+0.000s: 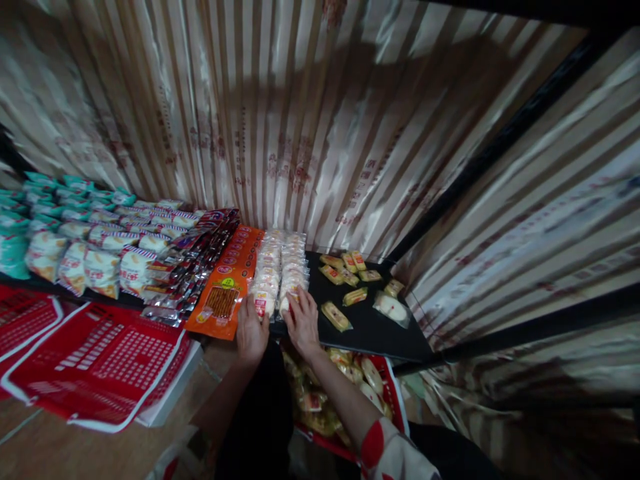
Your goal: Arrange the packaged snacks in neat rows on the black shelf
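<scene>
Two rows of white rice cracker packets (270,267) in clear wrappers stand side by side on a black shelf (370,333). At the front of the left row, my left hand (253,333) is closed around the edge of the nearest packet, which shows a red label. My right hand (303,323) has its fingers bent over the front packet of the right row (293,267). Close to my left hand leans a flat orange snack bag (225,287). Several small yellow-wrapped snacks (355,297) lie loose to the right, beside a larger white packet (391,309).
Dark red packets (210,237), white bags (103,267) and green bags (13,247) fill the shelf leftward. A red basket (397,393) of wrapped snacks stands below; another red basket (120,360) is at left. Plastic-covered striped sheeting (280,120) backs the shelf.
</scene>
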Demonstrator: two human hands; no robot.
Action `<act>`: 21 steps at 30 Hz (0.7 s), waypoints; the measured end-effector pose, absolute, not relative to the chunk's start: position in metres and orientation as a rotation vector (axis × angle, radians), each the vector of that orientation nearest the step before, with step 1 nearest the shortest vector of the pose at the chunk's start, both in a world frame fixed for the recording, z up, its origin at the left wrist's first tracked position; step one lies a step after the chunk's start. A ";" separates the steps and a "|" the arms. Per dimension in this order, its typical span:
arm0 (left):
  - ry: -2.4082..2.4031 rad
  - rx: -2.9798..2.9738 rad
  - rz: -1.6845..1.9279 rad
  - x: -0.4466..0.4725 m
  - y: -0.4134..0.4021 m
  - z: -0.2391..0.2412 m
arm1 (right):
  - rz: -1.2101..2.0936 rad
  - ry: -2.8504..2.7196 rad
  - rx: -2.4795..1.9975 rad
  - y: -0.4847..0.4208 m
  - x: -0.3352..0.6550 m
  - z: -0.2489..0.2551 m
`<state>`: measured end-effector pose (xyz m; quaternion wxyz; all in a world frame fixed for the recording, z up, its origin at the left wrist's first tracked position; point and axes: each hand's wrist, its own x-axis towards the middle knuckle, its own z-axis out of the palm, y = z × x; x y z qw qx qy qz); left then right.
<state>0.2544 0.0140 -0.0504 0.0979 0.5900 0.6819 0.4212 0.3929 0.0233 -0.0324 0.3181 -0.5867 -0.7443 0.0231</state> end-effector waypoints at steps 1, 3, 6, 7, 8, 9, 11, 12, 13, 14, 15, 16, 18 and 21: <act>2.024 1.737 1.238 0.255 0.016 -0.050 | 0.053 -1.985 -1.548 0.023 0.396 -0.035; 2.001 1.743 1.212 0.255 0.021 -0.048 | 0.032 -2.014 -1.567 0.023 0.399 -0.041; 1.917 1.813 1.163 0.251 0.029 -0.046 | -0.015 -2.016 -1.598 0.024 0.398 -0.046; 1.894 1.836 1.152 0.251 0.031 -0.046 | -0.028 -2.014 -1.603 0.024 0.397 -0.047; 1.882 1.851 1.150 0.250 0.033 -0.046 | -0.041 -2.011 -1.607 0.024 0.396 -0.048; 1.881 1.855 1.155 0.250 0.034 -0.047 | -0.053 -2.010 -1.611 0.024 0.395 -0.049; 1.899 1.851 1.188 0.253 0.035 -0.050 | -0.088 -2.009 -1.623 0.025 0.394 -0.049; 1.912 1.853 1.212 0.255 0.035 -0.052 | -0.111 -2.012 -1.629 0.025 0.393 -0.050; 1.930 1.859 1.235 0.258 0.035 -0.054 | -0.135 -2.017 -1.633 0.025 0.393 -0.050; 1.951 1.868 1.251 0.260 0.034 -0.056 | -0.159 -2.025 -1.636 0.025 0.392 -0.049; 1.979 1.878 1.256 0.262 0.034 -0.058 | -0.180 -2.035 -1.638 0.025 0.392 -0.049; 2.010 1.887 1.247 0.264 0.034 -0.059 | -0.197 -2.043 -1.640 0.025 0.391 -0.049; 2.063 1.904 1.198 0.266 0.035 -0.058 | -0.220 -2.051 -1.653 0.026 0.389 -0.048; 2.072 1.956 1.130 0.265 0.038 -0.056 | -0.238 -2.053 -1.657 0.027 0.388 -0.047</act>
